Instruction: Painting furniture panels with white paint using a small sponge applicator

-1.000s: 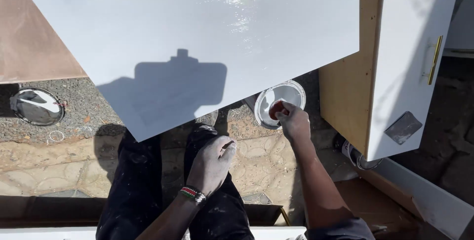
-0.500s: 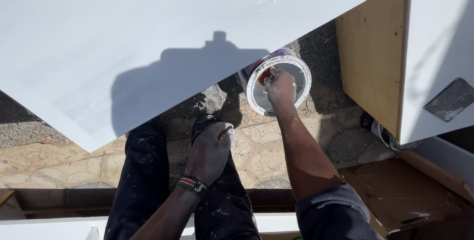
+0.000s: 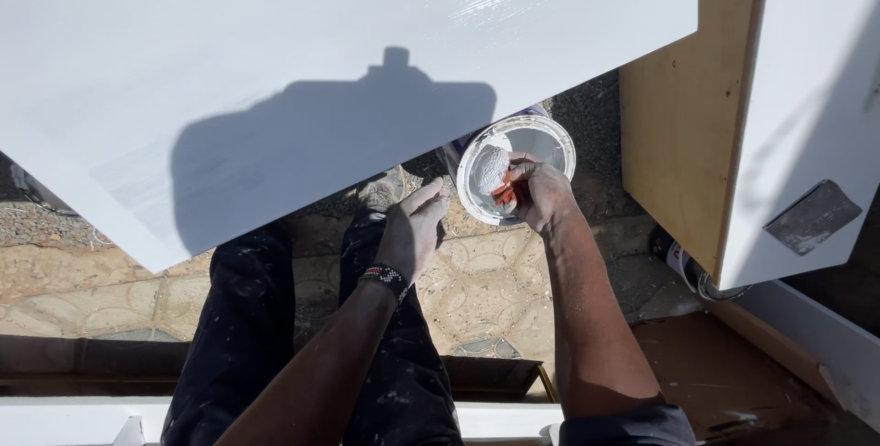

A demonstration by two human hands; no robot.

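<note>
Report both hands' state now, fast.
Left hand: open, holding nothing, fingers loosely extended above the knee.
Right hand: closed on a paint-soaked sponge over the paint can.

You get one view only, from the camera on your head, looking almost straight down past your chest. It sits close above both forearms, with the white board (image 3: 302, 70) filling the top, the stone floor (image 3: 486, 281) under your legs, and the paint pot (image 3: 541, 139) near centre.
</note>
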